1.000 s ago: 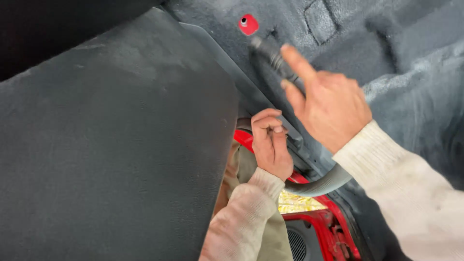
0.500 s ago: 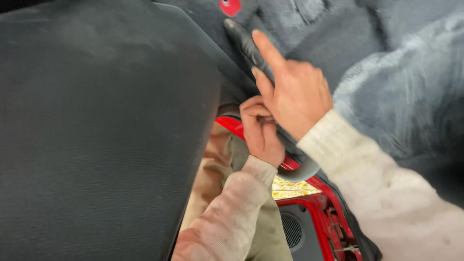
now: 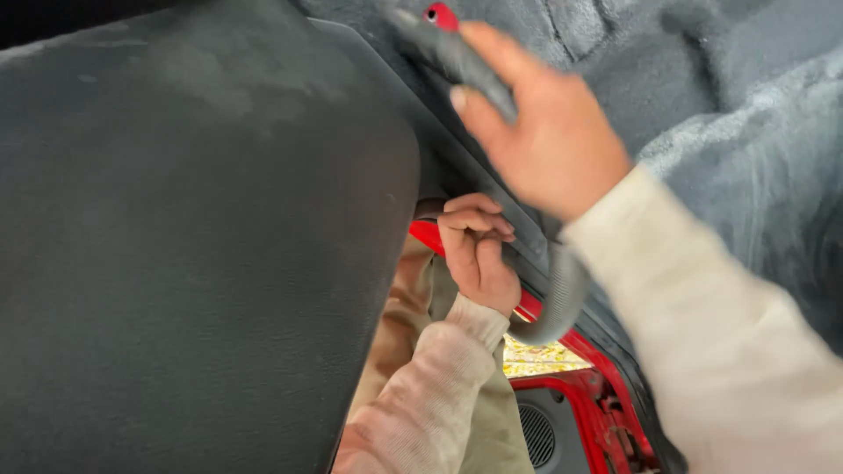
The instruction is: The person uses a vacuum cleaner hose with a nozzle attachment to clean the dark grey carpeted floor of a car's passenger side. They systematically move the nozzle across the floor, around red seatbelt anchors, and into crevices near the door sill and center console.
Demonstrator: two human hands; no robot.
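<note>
Our right hand (image 3: 553, 140) clamps its fingers on the grey ribbed vacuum hose (image 3: 562, 298) nozzle, while our left hand (image 3: 479, 250) curls its fingers around the dark carpet panel's (image 3: 193, 246) edge.

Right hand (image 3: 549, 140) motion-blurred, its grip on the grey nozzle (image 3: 457, 57) unclear — left hand (image 3: 479, 250) fingertips hidden behind the panel edge (image 3: 492, 189).

right hand (image 3: 549, 132) now higher up nozzle (image 3: 457, 57)

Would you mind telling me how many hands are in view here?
2. The right hand is at upper centre, holding a dark grey ribbed hose nozzle. The left hand is below it, gripping the edge of the dark panel.
</note>
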